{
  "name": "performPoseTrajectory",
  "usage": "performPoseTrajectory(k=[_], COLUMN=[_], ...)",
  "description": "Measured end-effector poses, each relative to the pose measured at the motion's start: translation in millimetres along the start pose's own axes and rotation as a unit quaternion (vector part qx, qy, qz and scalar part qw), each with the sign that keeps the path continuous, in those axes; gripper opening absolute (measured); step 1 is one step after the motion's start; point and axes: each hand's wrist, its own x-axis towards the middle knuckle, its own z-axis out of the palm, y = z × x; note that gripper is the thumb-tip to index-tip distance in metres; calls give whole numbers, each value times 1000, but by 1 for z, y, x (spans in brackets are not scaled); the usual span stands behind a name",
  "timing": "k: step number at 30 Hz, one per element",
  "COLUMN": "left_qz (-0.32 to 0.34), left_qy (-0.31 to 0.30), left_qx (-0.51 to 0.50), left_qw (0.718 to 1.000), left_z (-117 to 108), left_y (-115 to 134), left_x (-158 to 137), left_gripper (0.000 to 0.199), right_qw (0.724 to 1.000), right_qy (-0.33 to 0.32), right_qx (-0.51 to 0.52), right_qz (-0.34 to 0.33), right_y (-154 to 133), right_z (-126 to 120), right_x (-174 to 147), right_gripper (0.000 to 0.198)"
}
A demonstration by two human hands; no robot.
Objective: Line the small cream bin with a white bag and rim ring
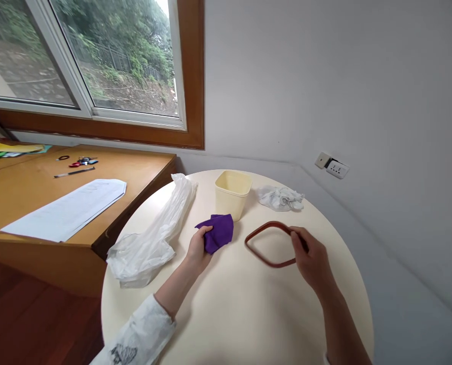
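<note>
My left hand point(200, 248) is closed on a folded purple cloth point(220, 233), thumb on top, just in front of a cream plastic bin point(228, 200). The bin stands upright and has no ring on its rim. My right hand point(312, 257) grips one side of a brown, rounded-square ring point(275, 264), which is held over the round table with its open middle showing the tabletop. Part of the ring is hidden behind my fingers.
A crumpled white plastic bag point(150, 243) stretches along the left of the round table point(245, 314). Another crumpled clear bag point(281, 197) lies right of the bin. A wooden desk point(142, 162) with papers point(70, 208), keys point(83, 161) and a pen point(74, 172) adjoins at left. Wall sockets point(337, 169) are at right.
</note>
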Motion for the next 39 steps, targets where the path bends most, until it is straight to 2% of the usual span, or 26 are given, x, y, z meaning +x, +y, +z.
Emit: performPoseTrajectory(k=[3,5,8,11,13,15,18,22,27,33,36,39], left_qz=[-50,-94,-138,-147,-147,-146,-121,-89,-77,-42,-23,-2], left_qy=[-53,-94,-170,-254,-272,-262,-245,-248,-227,-195,-189,-178], left_qx=[34,57,68,76,107,153,204,211,199,178,137,106], left_qw=[997,990,973,953,945,942,940,941,950,964,972,978], left_z=[2,3,3,2,2,1,1,0,-2,0,0,0], left_y=[0,-2,-4,-4,-4,-5,-6,-7,-8,-11,-13,-16], left_x=[-5,-8,-12,-14,-15,-15,-15,-13,-11,-11,-10,-10], left_gripper=[13,17,32,44,46,46,43,41,41,41,42,41], right_qw=[986,976,972,963,952,946,943,929,897,863,835,794], right_qy=[-128,-174,-188,-209,-233,-242,-225,-193,-113,-63,-40,-27], right_qx=[104,130,131,144,161,172,198,256,340,407,446,490], right_qz=[14,26,49,90,117,130,141,185,260,292,319,358], right_y=[-16,-20,-17,-9,-4,-1,3,8,16,20,20,19], right_z=[18,34,53,60,61,63,67,74,75,77,79,83], right_x=[-2,-5,-8,-9,-9,-9,-10,-10,-7,-9,-11,-13], right_gripper=[30,32,34,36,37,38,38,40,40,38,36,33])
